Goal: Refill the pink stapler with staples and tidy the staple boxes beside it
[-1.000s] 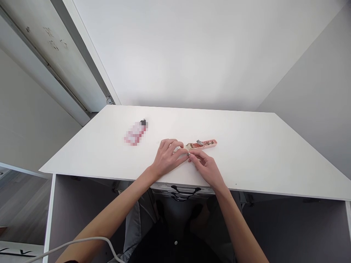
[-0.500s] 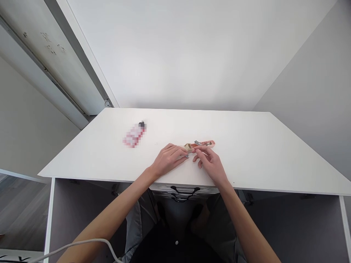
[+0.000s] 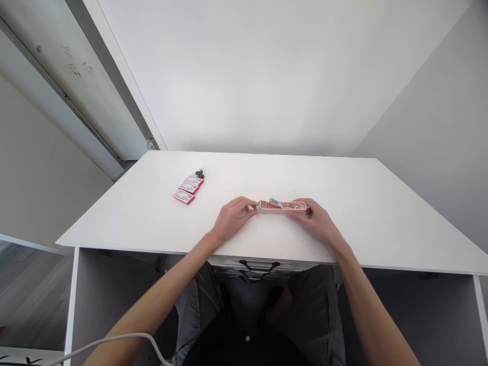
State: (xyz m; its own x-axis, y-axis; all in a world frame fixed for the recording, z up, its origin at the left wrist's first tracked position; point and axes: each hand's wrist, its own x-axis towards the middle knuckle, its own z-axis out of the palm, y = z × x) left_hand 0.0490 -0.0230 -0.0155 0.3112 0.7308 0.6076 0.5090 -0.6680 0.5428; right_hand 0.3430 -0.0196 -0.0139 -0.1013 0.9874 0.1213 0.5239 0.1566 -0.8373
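A slim pink case (image 3: 284, 210) with a cream left end lies lengthwise on the white desktop. Small items sit in its compartments, too small to name. A silver metal piece (image 3: 275, 203) rests slantwise across its middle. My left hand (image 3: 233, 219) is closed, thumb and fingers pinching at the cream end. Something pale shows under its fingers, its kind unclear. My right hand (image 3: 318, 221) is closed around the case's right end, thumb on the near side and fingers on the far side.
Several small red-and-white boxes (image 3: 189, 187) lie in a row at the left, with black clip-like pieces (image 3: 199, 174) behind them. A white wall (image 3: 244, 76) rises behind the desk (image 3: 381, 223). Drawers with black handles (image 3: 259, 265) are below, and a white cable (image 3: 125, 335) crosses my left forearm.
My right hand has moved right, from the case's cream end to its right end. The case now lies straighter and slightly nearer. My left hand has shifted up to the cream end.
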